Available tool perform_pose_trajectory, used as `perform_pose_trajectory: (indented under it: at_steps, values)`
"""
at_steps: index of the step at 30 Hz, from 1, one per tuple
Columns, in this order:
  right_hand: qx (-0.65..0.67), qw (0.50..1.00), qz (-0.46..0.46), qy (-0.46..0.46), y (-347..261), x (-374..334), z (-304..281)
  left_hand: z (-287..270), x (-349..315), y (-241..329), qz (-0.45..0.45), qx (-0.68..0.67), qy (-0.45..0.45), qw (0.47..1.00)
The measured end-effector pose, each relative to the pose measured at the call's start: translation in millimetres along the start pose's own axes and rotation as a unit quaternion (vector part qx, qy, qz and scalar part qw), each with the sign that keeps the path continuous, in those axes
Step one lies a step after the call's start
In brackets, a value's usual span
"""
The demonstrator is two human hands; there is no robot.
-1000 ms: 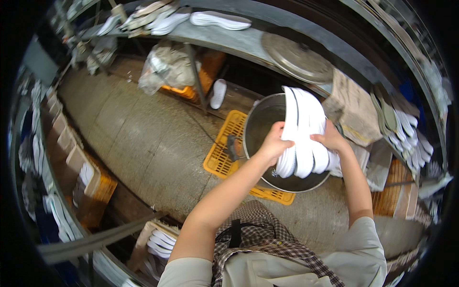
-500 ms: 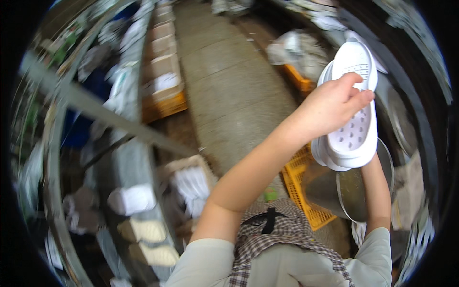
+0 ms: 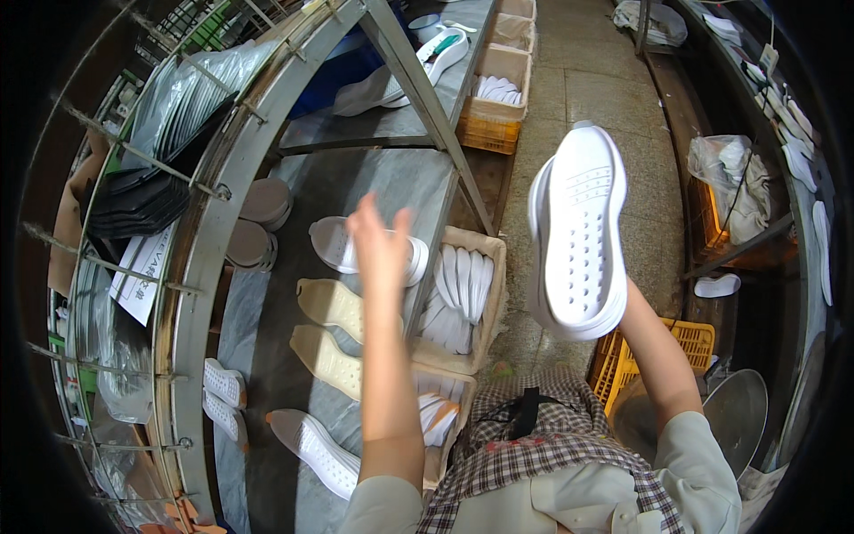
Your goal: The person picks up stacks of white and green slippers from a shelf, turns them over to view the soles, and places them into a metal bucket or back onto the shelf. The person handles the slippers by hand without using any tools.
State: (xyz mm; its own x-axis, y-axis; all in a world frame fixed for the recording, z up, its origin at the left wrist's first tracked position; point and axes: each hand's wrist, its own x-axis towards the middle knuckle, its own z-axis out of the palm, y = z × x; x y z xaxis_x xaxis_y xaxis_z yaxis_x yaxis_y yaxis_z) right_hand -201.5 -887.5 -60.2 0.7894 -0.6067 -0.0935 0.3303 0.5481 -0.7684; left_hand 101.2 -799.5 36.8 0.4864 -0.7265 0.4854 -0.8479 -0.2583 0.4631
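A stack of white shoe soles (image 3: 583, 240) is held up over the aisle at right of centre, its top sole hollow side up with rows of small holes. My right hand grips the stack from underneath, its fingers hidden by the soles; only the forearm shows. My left hand (image 3: 378, 236), slightly blurred, reaches over the grey shelf (image 3: 267, 374) with fingers apart and nothing in them. Below it lies a pale sole pair (image 3: 334, 245), partly covered by the hand. Nearer to me on that shelf are cream soles (image 3: 329, 351) and a white sole (image 3: 316, 449).
Bins of white sole pieces (image 3: 458, 294) stand beside the shelf. A metal frame post (image 3: 418, 80) rises at its far end. On the right are a yellow crate (image 3: 685, 343), a round metal pan (image 3: 738, 418) and a bagged bundle (image 3: 734, 182). The paved aisle (image 3: 605, 98) runs ahead.
My left hand has left the top of the sole stack and swung left over the shelf. The view has turned left. My right hand still holds the stack.
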Motion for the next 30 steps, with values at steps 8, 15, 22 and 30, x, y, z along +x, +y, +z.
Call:
perform_pose_trajectory:
  at_steps: [8, 15, 22, 30]
  values:
    - [0.054, 0.998, 0.041, 0.015, 33, 15, -8, -1, 3, -115, -0.152, 0.175, -0.208, 0.95]
    - [0.075, 0.995, 0.061, -0.018, 45, 16, -23, 10, -5, -157, -0.132, 0.069, -0.169, 0.974]
    - [0.085, 0.995, 0.047, -0.003, 51, 15, -25, -11, -13, -17, -0.213, -0.54, -0.194, 0.791]
    - [0.092, 0.994, 0.057, -0.007, 56, 2, -17, 35, -56, 82, -0.119, -0.451, -0.42, 0.778]
